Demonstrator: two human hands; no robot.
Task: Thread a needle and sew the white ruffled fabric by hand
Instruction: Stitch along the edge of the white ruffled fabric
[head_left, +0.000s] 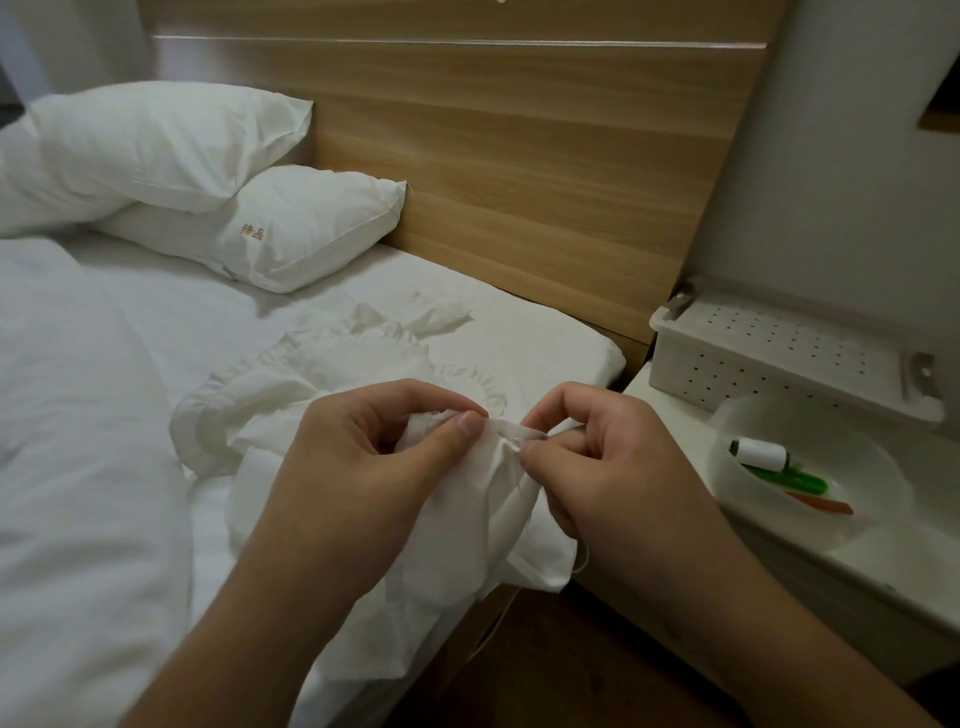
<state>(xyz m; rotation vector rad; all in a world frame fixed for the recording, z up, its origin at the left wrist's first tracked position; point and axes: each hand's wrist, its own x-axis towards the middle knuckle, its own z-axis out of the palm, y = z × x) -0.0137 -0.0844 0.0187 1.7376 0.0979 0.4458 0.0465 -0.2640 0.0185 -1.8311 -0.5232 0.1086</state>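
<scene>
A: Grips, quick?

B: I see my left hand (363, 457) grasping a bunched fold of the white ruffled fabric (322, 374), thumb on top. My right hand (597, 467) is just beside it, fingertips pinching at the fold's edge. A thin dark line there could be the needle (511, 434); too small for me to be sure.

A: Thread?

B: A pale thread (582, 564) loops out below the right grip, past the cloth's lower corner.

A: Where's the rest of the cloth?

B: It spreads away from the left grip over the bed (571, 343), ruffled rim curling beyond my knuckles. Its lower part hangs over the mattress edge under both grips.

A: Room to move?

B: Right of the right grip, near it, the white worktop (779, 566) carries a bowl (878, 499) with a spool (761, 453), and a perforated box (779, 353) behind. Headboard (493, 156) well beyond the grips; pillows (208, 182) far left.
</scene>
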